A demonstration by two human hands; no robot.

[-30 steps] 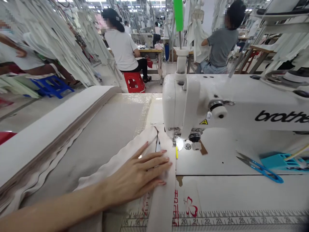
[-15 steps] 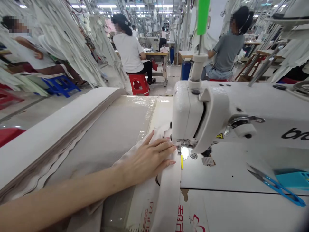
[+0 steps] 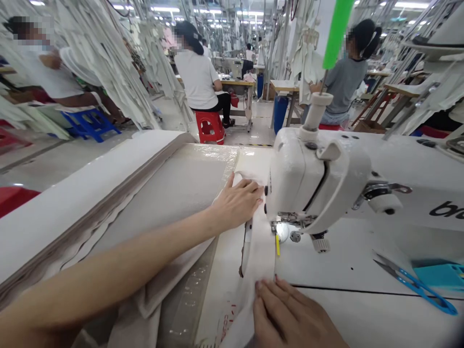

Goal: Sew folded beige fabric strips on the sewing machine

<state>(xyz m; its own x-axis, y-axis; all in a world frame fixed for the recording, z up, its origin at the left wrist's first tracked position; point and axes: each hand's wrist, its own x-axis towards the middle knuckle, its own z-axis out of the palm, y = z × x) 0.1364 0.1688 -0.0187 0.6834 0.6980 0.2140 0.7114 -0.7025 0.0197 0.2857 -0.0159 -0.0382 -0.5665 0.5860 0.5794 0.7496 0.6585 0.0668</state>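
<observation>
A pale fabric strip (image 3: 264, 251) runs lengthwise along the sewing machine bed, its right edge beside the presser foot (image 3: 274, 227). My left hand (image 3: 237, 205) is on its far part, left of the machine head, with bent fingers closed on the cloth and one outer finger spread. Close to me, my right hand (image 3: 290, 314) grips the strip's near part, its fingers together at the right edge. The right thumb cannot be made out clearly. More of the pale cloth (image 3: 152, 309) hangs in folds beneath my left forearm.
The white sewing machine (image 3: 308, 179) stands right, with a yellow marker (image 3: 278, 245) by its needle. Blue-handled scissors (image 3: 420, 285) and a turquoise box (image 3: 440, 275) lie at the right. A thick fabric stack (image 3: 108, 179) covers the left side. Several co-workers sit beyond.
My left hand has moved away from me along the strip, and its fingers have bent. My right hand has come into view on the strip's near part. The view has shifted slightly.
</observation>
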